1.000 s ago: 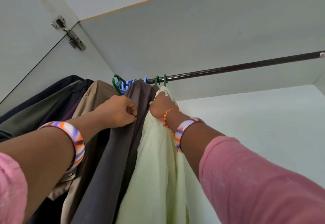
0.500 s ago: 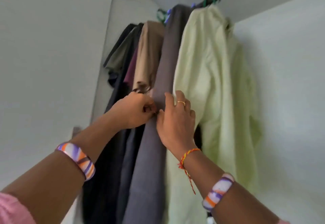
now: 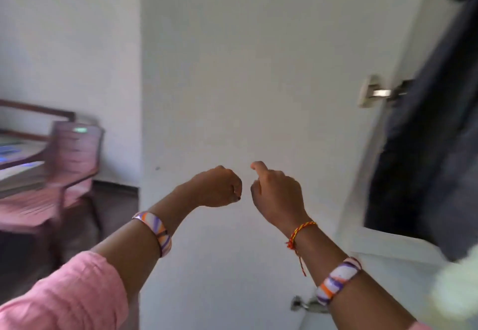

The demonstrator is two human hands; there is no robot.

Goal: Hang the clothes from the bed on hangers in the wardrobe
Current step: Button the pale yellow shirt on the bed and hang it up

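So both hands hover before the wardrobe door (image 3: 232, 71). Left hand (image 3: 219, 187) fingers curl empty; right hand (image 3: 276, 195) fingers hang loose, empty too.

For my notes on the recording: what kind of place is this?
Probably a bedroom, at an open wardrobe: a white wardrobe door with a metal hinge, dark clothes hanging inside on the right, and a pink chair by the wall.
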